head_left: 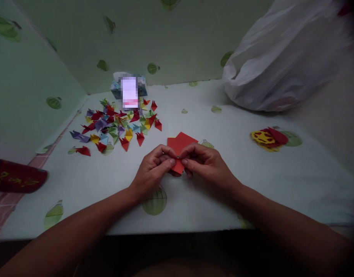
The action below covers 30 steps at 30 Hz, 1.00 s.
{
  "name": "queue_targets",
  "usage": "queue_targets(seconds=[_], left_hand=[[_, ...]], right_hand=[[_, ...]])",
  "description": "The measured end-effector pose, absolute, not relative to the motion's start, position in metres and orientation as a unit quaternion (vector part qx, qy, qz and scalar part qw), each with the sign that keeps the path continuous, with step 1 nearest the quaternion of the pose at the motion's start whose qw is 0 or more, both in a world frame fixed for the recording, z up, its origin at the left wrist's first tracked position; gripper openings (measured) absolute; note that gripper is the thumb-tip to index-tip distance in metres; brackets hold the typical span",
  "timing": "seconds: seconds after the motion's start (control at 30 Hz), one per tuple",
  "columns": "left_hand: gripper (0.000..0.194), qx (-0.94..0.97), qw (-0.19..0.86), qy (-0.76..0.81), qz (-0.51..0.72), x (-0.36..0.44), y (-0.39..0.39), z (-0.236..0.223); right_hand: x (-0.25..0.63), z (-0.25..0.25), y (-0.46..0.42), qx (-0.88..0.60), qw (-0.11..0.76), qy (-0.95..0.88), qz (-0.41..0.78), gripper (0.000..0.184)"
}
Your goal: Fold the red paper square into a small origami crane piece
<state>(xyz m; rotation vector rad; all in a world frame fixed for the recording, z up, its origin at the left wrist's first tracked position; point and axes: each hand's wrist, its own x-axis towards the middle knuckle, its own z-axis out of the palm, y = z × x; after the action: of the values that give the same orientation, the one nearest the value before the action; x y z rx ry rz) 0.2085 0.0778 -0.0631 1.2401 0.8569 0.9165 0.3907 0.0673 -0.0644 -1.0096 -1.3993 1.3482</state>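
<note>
My left hand (153,167) and my right hand (204,161) meet at the middle of the table, both pinched on a small folded piece of red paper (178,166). Just behind my fingers lie a few flat red paper squares (181,142). Further back on the left is a loose pile of folded paper triangles (119,125) in red, yellow, purple, green and blue.
A white tablecloth with green prints (223,184) covers the table. A large white plastic bag (283,61) fills the back right. A red and yellow paper cutout (269,138) lies at right. A dark red pouch (16,177) sits at the left edge. A blurred box (129,90) stands behind the pile.
</note>
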Motion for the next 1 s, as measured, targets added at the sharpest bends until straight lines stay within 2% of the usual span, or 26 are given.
queue_targets(seconds=[0.4,0.6,0.83,1.0], left_hand=[[0.006,0.498,0.691,0.323,0.413,0.2072,0.0808,-0.0714],[0.013,0.519,0.665,0.350,0.407,0.2058,0.0810,-0.0675],[0.017,0.538,0.627,0.390,0.407,0.2073,0.0796,-0.0638],[0.014,0.552,0.598,0.397,0.424,0.2069,0.0786,-0.0621]], right_hand=[[0.3921,-0.0613,0.0647,-0.393,0.472,-0.600,0.512,0.006],[0.3920,-0.0617,0.0628,-0.423,0.469,-0.626,0.456,0.007],[0.3926,-0.0658,0.0682,-0.389,0.463,-0.545,0.580,0.009],[0.3916,-0.0669,0.0684,-0.381,0.480,-0.500,0.611,0.014]])
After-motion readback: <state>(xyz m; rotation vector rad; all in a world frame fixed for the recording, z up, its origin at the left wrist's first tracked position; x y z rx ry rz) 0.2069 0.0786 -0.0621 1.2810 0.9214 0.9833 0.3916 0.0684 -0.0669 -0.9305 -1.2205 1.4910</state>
